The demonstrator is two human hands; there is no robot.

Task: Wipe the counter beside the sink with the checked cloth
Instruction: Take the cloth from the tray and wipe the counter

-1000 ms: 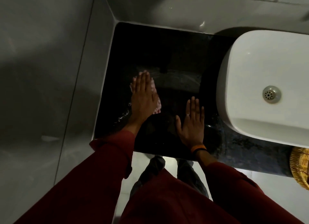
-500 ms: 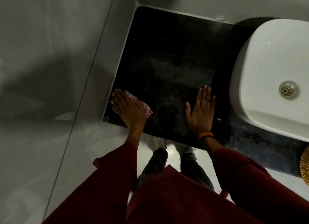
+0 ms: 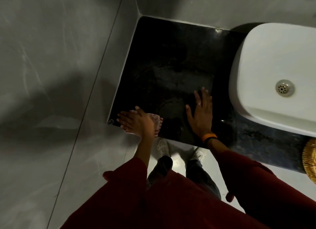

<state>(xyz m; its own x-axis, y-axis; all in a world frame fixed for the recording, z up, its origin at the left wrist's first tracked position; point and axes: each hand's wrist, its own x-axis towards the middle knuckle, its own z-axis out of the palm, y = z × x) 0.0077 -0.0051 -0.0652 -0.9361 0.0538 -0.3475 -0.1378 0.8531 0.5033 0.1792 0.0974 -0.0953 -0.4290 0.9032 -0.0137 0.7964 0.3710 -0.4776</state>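
The black counter (image 3: 171,61) fills the corner between grey walls, left of the white sink (image 3: 266,61). My left hand (image 3: 136,122) lies flat on the red-and-white checked cloth (image 3: 157,123) at the counter's front left corner, fingers pointing left toward the wall; the cloth overhangs the front edge and is mostly hidden under the hand. My right hand (image 3: 201,116) rests flat on the bare counter near the front edge, fingers spread, close to the sink. It holds nothing.
Grey tiled walls (image 3: 59,75) bound the counter on the left and at the back. A golden woven basket (image 3: 310,160) sits at the right edge. My shoes (image 3: 163,147) and the pale floor show below the counter's front edge.
My left hand slid the cloth from the counter's middle toward me and to the left, ending at the front left corner. My right hand has stayed planted in place.
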